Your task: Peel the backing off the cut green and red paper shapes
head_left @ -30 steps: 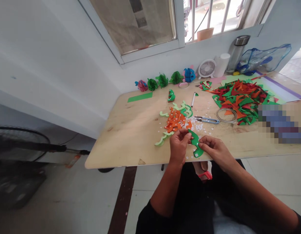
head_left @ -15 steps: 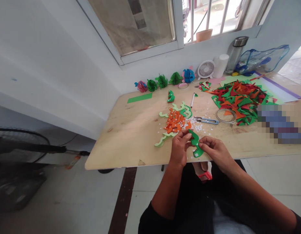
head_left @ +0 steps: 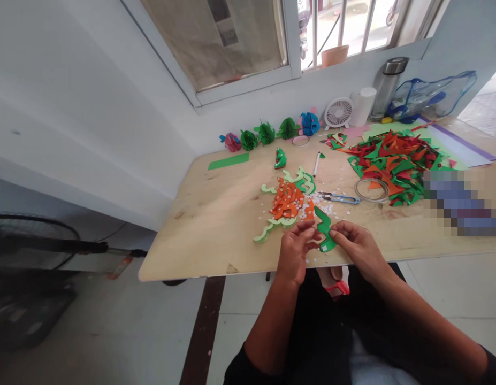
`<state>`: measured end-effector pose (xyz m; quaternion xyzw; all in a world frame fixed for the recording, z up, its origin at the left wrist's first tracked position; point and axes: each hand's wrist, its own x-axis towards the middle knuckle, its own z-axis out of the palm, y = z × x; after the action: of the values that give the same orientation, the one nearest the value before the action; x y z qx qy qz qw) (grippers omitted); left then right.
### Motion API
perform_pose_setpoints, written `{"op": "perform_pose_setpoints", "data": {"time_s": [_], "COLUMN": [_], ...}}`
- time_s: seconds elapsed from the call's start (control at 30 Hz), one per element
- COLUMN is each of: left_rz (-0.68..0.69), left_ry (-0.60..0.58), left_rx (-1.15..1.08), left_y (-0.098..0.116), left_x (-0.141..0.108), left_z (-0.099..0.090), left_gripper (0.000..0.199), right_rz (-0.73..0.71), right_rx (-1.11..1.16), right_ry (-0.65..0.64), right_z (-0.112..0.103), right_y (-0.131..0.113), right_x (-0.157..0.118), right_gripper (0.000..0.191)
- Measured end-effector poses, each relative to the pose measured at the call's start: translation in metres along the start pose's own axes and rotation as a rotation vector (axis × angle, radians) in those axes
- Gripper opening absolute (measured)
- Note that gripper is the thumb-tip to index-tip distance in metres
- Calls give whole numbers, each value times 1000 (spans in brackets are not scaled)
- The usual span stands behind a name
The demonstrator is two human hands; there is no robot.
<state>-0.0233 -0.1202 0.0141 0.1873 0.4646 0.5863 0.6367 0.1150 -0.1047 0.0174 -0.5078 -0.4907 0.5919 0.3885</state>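
Note:
A wavy green paper cut-out (head_left: 325,243) with a small white square near its lower end is pinched in my right hand (head_left: 356,247), between thumb and forefinger. My left hand (head_left: 295,252) is beside its left edge, fingers curled but apart; whether a fingertip touches the paper is hard to see. Just beyond my hands lies a pile of orange paper cut-outs (head_left: 287,199) dotted with white squares. Pale green wavy strips (head_left: 267,233) lie around that pile. Small white paper bits (head_left: 330,208) are scattered to its right, near blue-handled thread snips (head_left: 340,198).
A heap of red, orange and green scraps (head_left: 396,160) covers the table's right side, with a tape roll (head_left: 371,190) in front. Folded paper figures (head_left: 266,133), a small white fan (head_left: 338,113) and a glass bottle (head_left: 386,88) line the wall. A pen (head_left: 317,164) lies mid-table.
My left hand has come off the upper end of the green cut-out and moved slightly left and down. The cut-out stays in my right hand, its upper end now uncovered.

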Motion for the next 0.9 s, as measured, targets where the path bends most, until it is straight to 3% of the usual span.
{"op": "perform_pose_setpoints", "data": {"time_s": [0.27, 0.6, 0.9], "left_rz": [-11, 49, 117], "left_ry": [29, 5, 35], "left_rx": [18, 11, 64], "left_y": [-5, -6, -7], "left_x": [5, 8, 7], "left_z": [5, 9, 11], "left_gripper": [25, 17, 19], "right_rz": [-57, 38, 30], "right_rx": [-127, 273, 187], "right_ry": [-4, -82, -64], "right_z": [-1, 5, 4], "right_y": [6, -9, -6], "right_x": [10, 0, 1], "right_gripper": [27, 25, 29]}}
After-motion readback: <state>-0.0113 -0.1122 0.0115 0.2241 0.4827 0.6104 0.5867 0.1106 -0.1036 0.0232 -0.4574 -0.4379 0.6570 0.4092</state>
